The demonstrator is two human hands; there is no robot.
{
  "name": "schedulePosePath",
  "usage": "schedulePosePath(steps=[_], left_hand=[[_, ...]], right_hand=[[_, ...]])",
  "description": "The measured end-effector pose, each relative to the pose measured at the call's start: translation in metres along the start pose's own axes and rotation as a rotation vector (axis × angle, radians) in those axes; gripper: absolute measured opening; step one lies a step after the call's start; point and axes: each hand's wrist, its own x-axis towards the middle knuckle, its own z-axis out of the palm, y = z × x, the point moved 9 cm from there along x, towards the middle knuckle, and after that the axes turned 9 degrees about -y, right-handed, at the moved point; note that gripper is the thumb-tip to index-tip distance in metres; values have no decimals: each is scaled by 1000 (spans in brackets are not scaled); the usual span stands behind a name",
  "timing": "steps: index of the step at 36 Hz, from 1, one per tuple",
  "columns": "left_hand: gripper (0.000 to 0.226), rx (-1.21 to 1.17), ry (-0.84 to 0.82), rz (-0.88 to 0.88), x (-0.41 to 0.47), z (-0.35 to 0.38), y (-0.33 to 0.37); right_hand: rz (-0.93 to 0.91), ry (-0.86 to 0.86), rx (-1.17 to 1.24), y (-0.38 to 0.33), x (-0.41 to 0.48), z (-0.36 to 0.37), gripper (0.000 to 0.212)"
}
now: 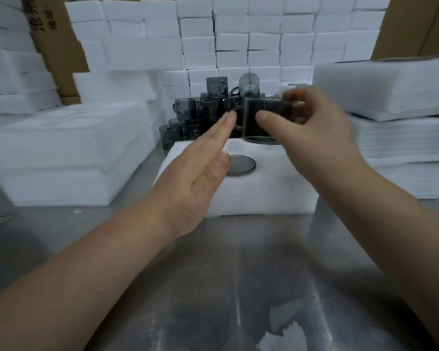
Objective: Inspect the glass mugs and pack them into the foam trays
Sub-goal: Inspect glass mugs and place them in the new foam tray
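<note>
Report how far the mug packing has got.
Done: a first mug looks seated in the front foam tray, only its round end showing. In hand: the right hand grips a second mug above the tray; the left hand is open beside it. Left: a pile of mugs waits behind the tray, so most remains.

A smoky grey transparent glass mug (262, 120) is held roughly upright in the air, just above the far edge of a white foam tray (264, 193). A second grey mug (241, 165) sits sunk in the tray, only its round end showing. More stacked grey mugs (188, 117) stand behind the tray.
</note>
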Motion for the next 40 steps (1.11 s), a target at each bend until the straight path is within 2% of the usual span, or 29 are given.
schedulePosePath(steps=[2, 4, 7, 11, 15, 23, 28, 35, 37, 40], left_hand=[[41, 59, -6, -20, 0, 1, 0], [44, 209, -53, -82, 2, 5, -4], [60, 442, -155, -186, 5, 13, -15], [56, 631, -227, -198, 7, 20, -14], [51, 617, -199, -157, 7, 19, -8], [52, 622, -233, -190, 8, 21, -16], [51, 623, -215, -183, 8, 20, -16], [54, 626, -202, -186, 8, 20, -18], [53, 627, -202, -187, 8, 20, -18], [49, 639, -190, -175, 8, 19, -17]], right_hand=[[30, 63, -70, 1, 3, -12, 34], [68, 82, -145, 3, 5, -19, 37], [103, 43, -308, 4, 5, -18, 37], [155, -45, -486, 6, 5, -15, 33], [206, -140, -637, 6, 4, -10, 23], [267, -270, -768, 11, 4, -1, 45], [285, -346, -786, 12, 2, 4, 31], [314, -441, -856, 16, -3, 12, 31], [292, -424, -853, 15, -1, 12, 38], [178, -374, -824, 3, 0, 13, 63]])
